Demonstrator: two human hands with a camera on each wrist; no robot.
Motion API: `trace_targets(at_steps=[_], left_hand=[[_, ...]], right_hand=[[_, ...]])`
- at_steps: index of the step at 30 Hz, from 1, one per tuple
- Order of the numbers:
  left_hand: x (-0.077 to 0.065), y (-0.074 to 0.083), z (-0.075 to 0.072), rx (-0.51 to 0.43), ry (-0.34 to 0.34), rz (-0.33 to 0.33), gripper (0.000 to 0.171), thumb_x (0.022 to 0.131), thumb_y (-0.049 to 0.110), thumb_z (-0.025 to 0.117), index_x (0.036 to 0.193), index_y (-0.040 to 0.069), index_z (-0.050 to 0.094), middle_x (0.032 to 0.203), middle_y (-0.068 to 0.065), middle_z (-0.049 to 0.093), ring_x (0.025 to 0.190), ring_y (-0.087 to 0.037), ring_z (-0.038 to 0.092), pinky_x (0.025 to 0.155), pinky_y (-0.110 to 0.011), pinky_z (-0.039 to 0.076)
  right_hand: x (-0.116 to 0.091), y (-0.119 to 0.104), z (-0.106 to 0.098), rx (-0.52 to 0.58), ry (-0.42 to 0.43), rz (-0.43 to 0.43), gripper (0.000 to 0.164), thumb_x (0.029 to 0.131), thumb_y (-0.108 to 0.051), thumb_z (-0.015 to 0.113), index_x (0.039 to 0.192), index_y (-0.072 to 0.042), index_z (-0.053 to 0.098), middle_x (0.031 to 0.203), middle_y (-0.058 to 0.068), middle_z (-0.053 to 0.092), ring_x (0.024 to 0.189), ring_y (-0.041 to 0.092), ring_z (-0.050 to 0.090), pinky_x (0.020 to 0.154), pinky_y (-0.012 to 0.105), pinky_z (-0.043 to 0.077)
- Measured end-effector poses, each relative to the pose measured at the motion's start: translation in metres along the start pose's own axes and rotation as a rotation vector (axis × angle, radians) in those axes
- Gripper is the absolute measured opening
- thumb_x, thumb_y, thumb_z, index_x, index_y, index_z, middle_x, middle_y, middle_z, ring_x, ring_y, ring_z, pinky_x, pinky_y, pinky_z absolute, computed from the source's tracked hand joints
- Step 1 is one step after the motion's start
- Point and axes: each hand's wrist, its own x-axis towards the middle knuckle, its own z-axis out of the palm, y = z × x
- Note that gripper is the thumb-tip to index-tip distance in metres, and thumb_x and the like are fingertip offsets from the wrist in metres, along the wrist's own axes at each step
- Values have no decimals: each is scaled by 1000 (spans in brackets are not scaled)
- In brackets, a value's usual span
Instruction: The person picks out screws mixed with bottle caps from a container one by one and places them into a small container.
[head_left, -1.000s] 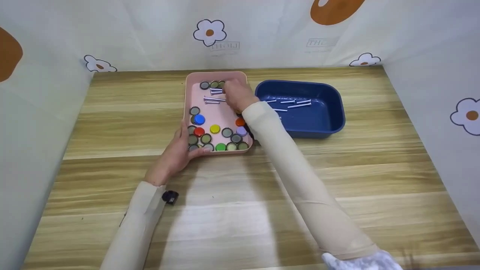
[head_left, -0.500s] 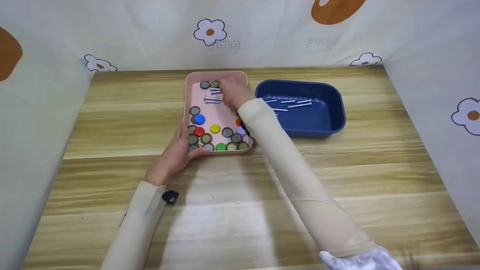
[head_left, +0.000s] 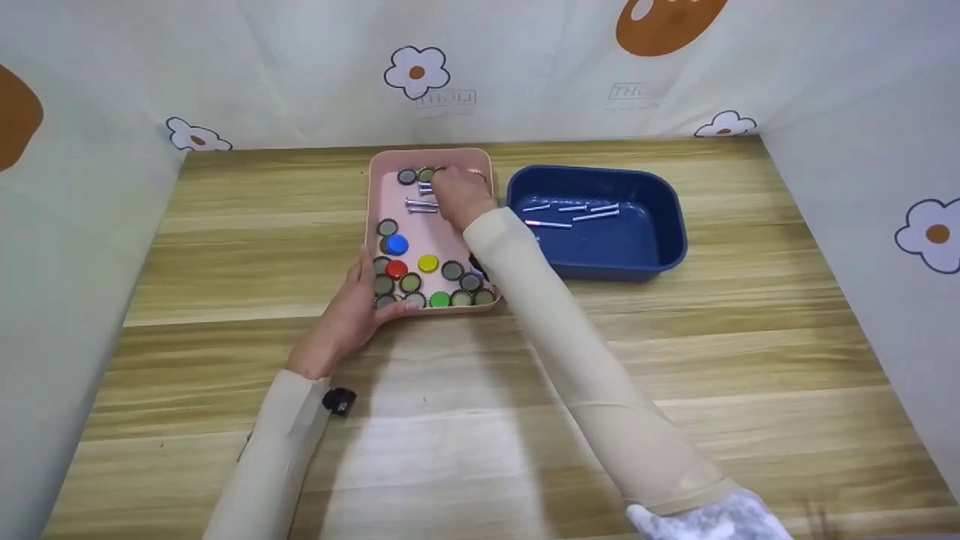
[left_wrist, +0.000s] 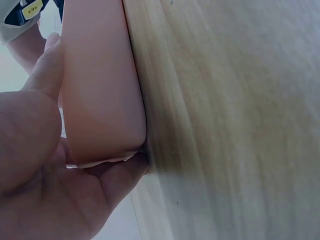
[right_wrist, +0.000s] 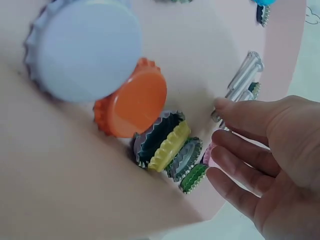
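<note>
Left grip [head_left: 345, 309] holds tray [head_left: 442, 232]; right grip [head_left: 459, 196] slightly parted beside screws [right_wrist: 244, 73]

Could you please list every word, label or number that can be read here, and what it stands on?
"TH", then faded letters: right boxed print on the backdrop.
Left boxed print there: possibly reversed, too faint to read surely.
Small lines beneath both: too faint.
Yellow label on the dark wrist device: too blurred.

The right hand [head_left: 463, 196] reaches farther forward, fingers [right_wrist: 245, 172] bent, than the left hand [head_left: 349, 307] (its thumb [head_left: 396, 307] splayed).
</note>
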Motion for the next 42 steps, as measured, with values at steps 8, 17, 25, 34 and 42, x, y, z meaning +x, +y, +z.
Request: trace_targets(at_steps=[8,17,25,34,42], left_hand=[[-1,2,-1,7,-5,-10,119,92,43,70,156,20,-27,169,-17,-5,157,-34,9,128,-52,11],[0,5,0,21,-16,-21,120,91,43,72,156,20,-27,170,-16,-7,157,-33,8,128,-52,10],[2,3,1,33,-21,-19,120,91,44,71,156,17,-26,169,-18,-5,156,-36,12,127,-53,12],[1,2,1,14,-26,-45,120,90,46,70,156,20,-27,170,-14,-8,157,-34,9,128,-53,11],[-2,2,-2,3,-23,-54,120,90,46,70,156,21,-27,170,-14,-9,157,-34,8,128,-53,9]], right_hand=[[2,0,3,11,8,-2,26,104,-6,50,125,-4,65,123,14,68,110,23,67,96,38,59],[-3,4,3,-32,-5,-19,26,105,-9,50,127,-4,63,123,14,69,108,24,68,95,36,59],[-5,2,0,-203,2,-44,25,102,-17,55,120,-5,67,114,11,71,94,20,65,84,35,62],[0,0,-9,-335,-34,-29,24,102,-20,50,112,-7,67,94,6,65,84,19,59,74,29,58],[-4,9,-24,-218,10,-19,25,99,-18,55,114,-5,70,111,9,71,98,22,62,93,33,58]])
